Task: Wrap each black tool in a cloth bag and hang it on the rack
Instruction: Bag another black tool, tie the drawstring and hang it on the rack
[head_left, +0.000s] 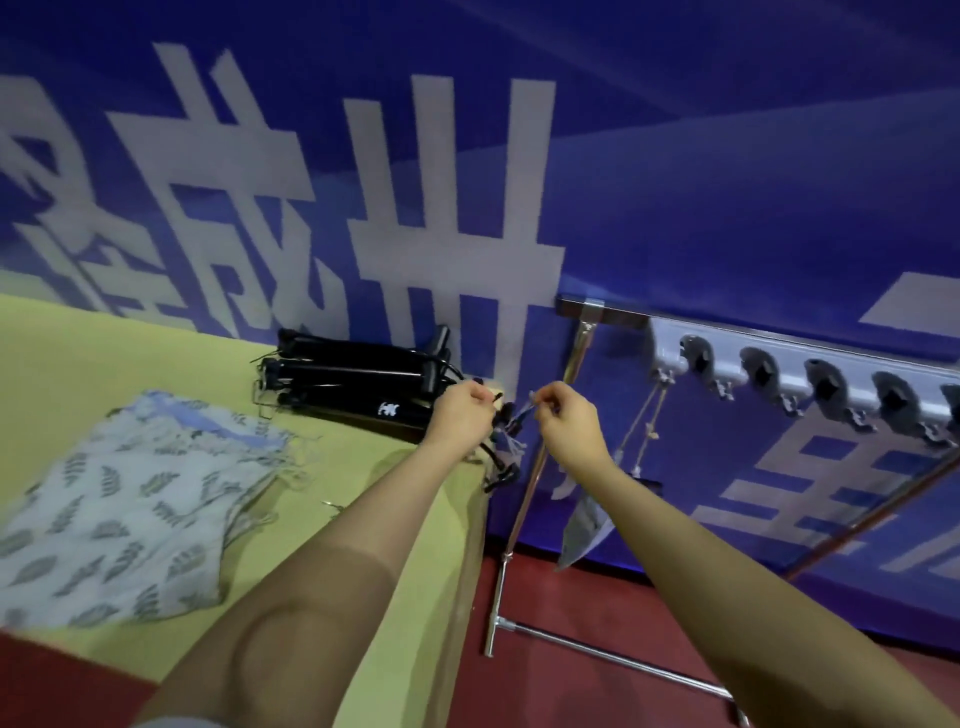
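Observation:
Several black tools lie stacked at the far end of the yellow-green table, against the blue wall. A pile of leaf-printed cloth bags lies on the table's left. My left hand and my right hand are held close together over the table's right corner. Each pinches a thin cord end; a black tool with frayed strings hangs just below them. One wrapped grey cloth bag hangs by a string from the rack's grey hook rail.
The rack's metal upright stands right beside the table edge, with its foot bar on the red floor. A slanted metal bar crosses at the right. The blue banner wall closes off the back.

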